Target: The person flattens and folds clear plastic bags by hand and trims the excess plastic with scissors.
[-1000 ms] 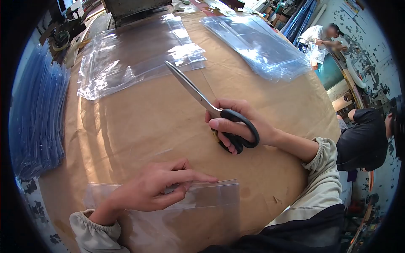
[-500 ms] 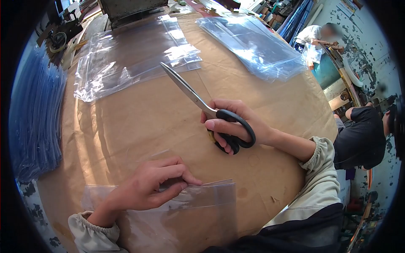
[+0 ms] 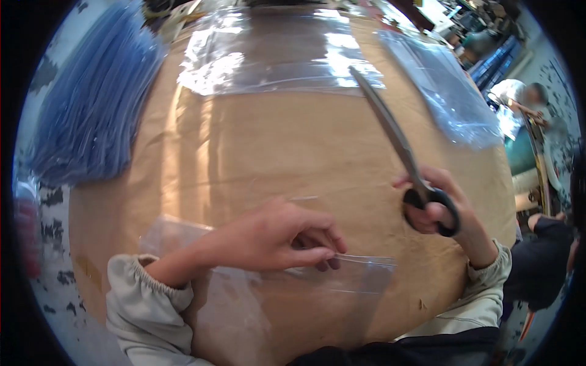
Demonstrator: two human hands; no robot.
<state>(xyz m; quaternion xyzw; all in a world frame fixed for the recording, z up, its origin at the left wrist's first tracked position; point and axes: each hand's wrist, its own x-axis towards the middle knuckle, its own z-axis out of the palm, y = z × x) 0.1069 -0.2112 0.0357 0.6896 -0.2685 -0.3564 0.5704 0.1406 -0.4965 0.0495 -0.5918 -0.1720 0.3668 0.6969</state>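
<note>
Near the front of the table lies a clear plastic bag (image 3: 238, 305). My left hand (image 3: 287, 238) is closed at its upper edge, thumb and fingers pinching it. A thin strip of the edge sticks out to the right of my fingertips. In my right hand (image 3: 445, 201) is a pair of scissors (image 3: 390, 125) with black handles. The fingers are wrapped round the handles. The blades look together and point up and away, above the table and apart from the bag. Slight motion blur softens the scissors and right hand.
A stack of clear plastic bags (image 3: 274, 55) lies at the far side of the brown-covered table (image 3: 262, 140). More bluish plastic bags (image 3: 445, 91) are at the far right. A tall pile of bluish plastic sheets (image 3: 97, 104) stands at left. Other people (image 3: 540, 268) are at the right.
The view has turned left, so everything sits further right. The scissors have moved away from my left hand and tilted more upright. My left hand still pinches the bag's edge.
</note>
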